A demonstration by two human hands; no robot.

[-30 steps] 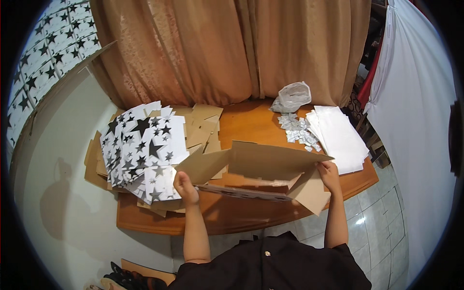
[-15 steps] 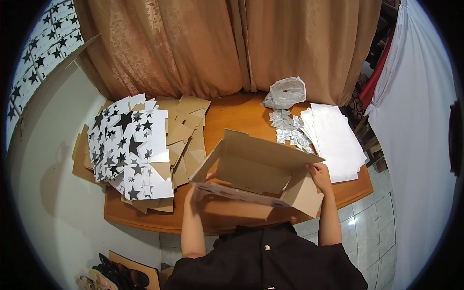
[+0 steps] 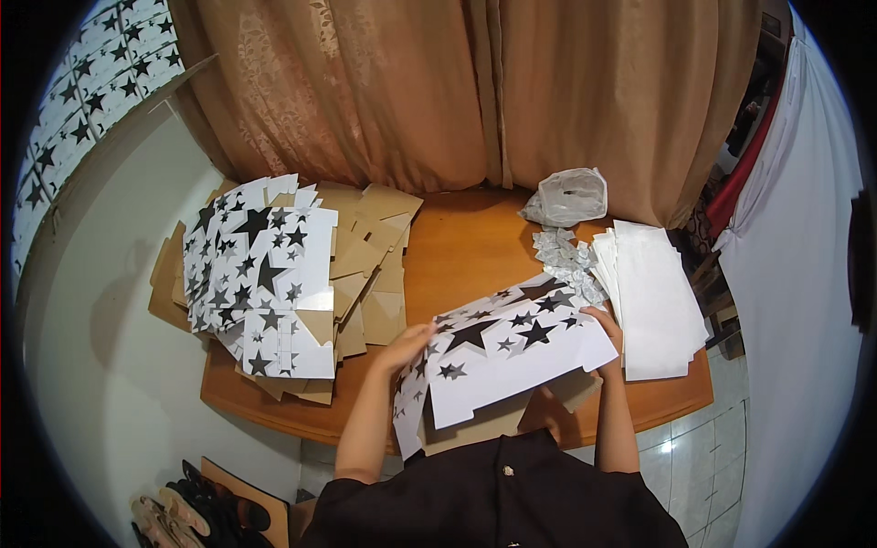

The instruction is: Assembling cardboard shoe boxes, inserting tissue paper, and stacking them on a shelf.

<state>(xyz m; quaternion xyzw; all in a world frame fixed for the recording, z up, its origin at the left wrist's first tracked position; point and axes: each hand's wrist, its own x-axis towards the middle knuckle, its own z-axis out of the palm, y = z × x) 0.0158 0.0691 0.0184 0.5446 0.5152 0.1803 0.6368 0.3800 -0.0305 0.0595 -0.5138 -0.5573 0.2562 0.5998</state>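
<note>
Between my hands is a cardboard box (image 3: 512, 345), white with black and grey stars outside and plain brown inside. It stands tilted in front of my chest, its printed side facing up and a flap hanging down at the left. My left hand (image 3: 408, 347) grips its upper left corner, the fingertips partly hidden by the box. My right hand (image 3: 607, 340) is closed round the right end, thumb and fingers on the edge. Left of the box lies a stack of flat star-printed cardboard sheets (image 3: 260, 274), with brown unprinted sides (image 3: 375, 251) showing beside them.
At the back right of the wooden table (image 3: 457, 237) sit a clear plastic bag (image 3: 571, 196) and a heap of small silvery packets (image 3: 566, 256). White paper sheets (image 3: 653, 301) lie at the right. Curtains (image 3: 384, 100) hang behind; shoes (image 3: 196, 507) stand on the floor at lower left.
The box has been turned over: its open brown inside faced up before, and its star-printed outside faces up now. Both hands have stayed on it.
</note>
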